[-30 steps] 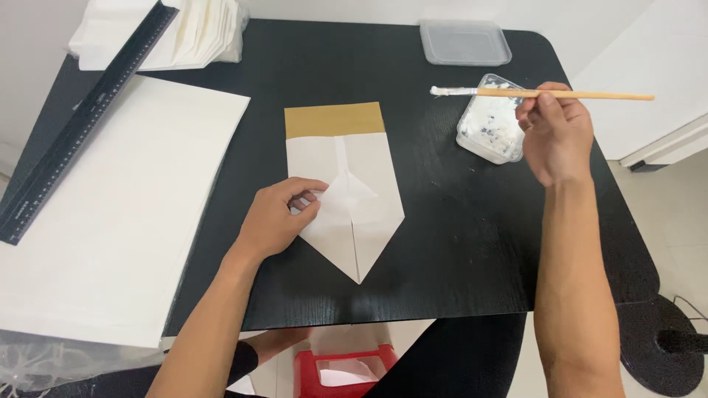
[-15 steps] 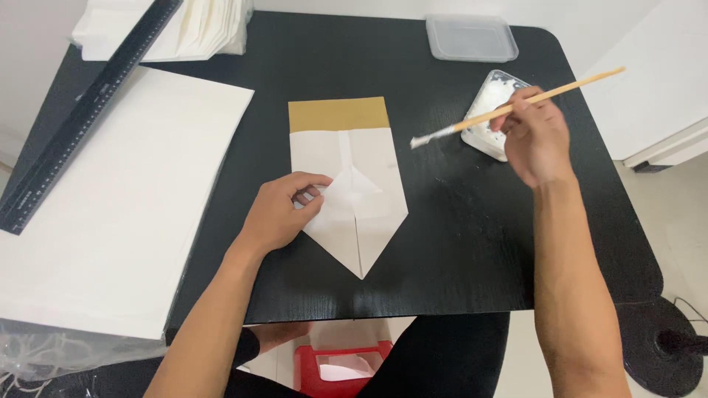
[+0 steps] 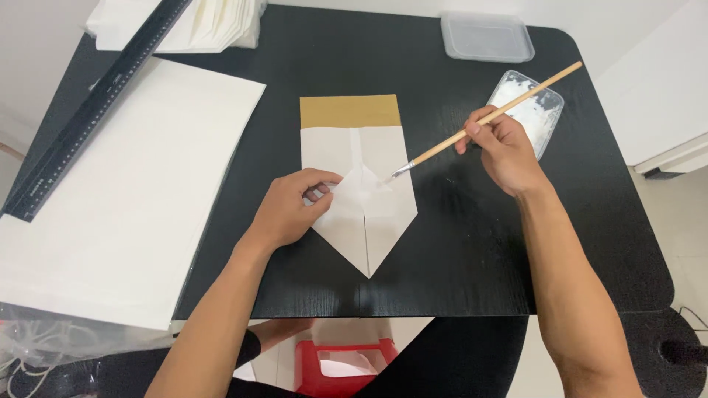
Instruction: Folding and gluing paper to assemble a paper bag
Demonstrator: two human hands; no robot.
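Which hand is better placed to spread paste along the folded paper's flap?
Right. The right hand holds the brush, its tip at the folded paper. The left hand is pinning that paper down.

This looked like a craft spot in a home or small workroom. A black table held a big white paper sheet, a long black ruler, a stack of folded papers, and a dish of white paste.
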